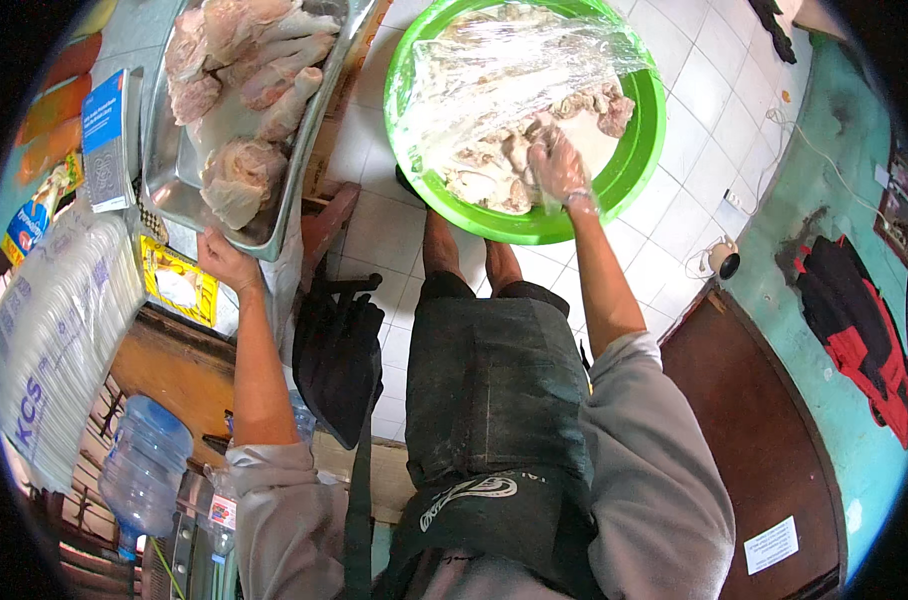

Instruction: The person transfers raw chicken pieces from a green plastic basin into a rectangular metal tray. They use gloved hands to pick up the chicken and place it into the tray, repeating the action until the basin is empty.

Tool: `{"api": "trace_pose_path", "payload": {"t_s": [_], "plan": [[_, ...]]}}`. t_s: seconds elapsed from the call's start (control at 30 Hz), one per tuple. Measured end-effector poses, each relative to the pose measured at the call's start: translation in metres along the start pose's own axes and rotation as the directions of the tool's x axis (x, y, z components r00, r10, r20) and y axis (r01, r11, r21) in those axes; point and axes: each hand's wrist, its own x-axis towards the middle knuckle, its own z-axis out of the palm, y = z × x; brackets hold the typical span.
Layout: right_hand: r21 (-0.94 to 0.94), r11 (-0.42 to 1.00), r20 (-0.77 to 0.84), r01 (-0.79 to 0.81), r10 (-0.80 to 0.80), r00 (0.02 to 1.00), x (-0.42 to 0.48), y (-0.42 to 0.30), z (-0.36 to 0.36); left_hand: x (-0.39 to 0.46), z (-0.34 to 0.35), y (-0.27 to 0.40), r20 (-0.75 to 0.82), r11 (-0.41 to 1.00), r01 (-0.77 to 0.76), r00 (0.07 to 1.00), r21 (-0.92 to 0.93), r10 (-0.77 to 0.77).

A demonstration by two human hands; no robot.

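Note:
My left hand [227, 259] is bare and grips the near corner of a steel tray [170, 196]. In that tray lie several raw chicken pieces [293, 56], drumsticks among them, and one larger piece [244, 180] by itself at the near end. My right hand [559, 165], in a clear plastic glove, reaches down into a green plastic basin [645, 161]. Its fingertips are among chicken pieces [499, 161] in a pale, milky batter; whether they hold a piece is hidden. Crumpled clear plastic film [499, 67] covers the far and left part of the basin.
Left of the tray are a spiral-bound book [109, 142], a yellow packet [176, 277] and a plastic-wrapped stack [71, 337]. A large water bottle [143, 457] is lower left. A black bag [338, 360] hangs beside my legs. A cable and socket strip [733, 199] lie right.

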Motion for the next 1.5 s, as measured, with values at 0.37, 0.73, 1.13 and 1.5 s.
{"api": "trace_pose_path", "payload": {"t_s": [0.37,0.73,1.13,1.5], "plan": [[-0.422,0.901,-0.087,0.097,-0.147,0.985,-0.012,-0.046,0.025,0.001,-0.004,-0.006,0.050,0.998,0.043,0.998,-0.035,-0.041],[-0.353,0.935,0.076,0.019,0.009,0.997,-0.053,-0.084,0.021,0.001,-0.001,-0.003,0.024,0.999,0.040,0.999,-0.034,-0.039],[-0.100,0.989,0.230,0.107,-0.081,0.970,-0.054,-0.064,0.014,0.003,-0.003,-0.007,0.023,1.000,-0.011,1.000,0.001,0.011],[0.065,0.975,0.015,0.211,-0.212,0.977,-0.131,-0.032,-0.114,0.004,-0.009,0.008,-0.003,0.999,-0.022,1.000,0.036,0.022]]}}
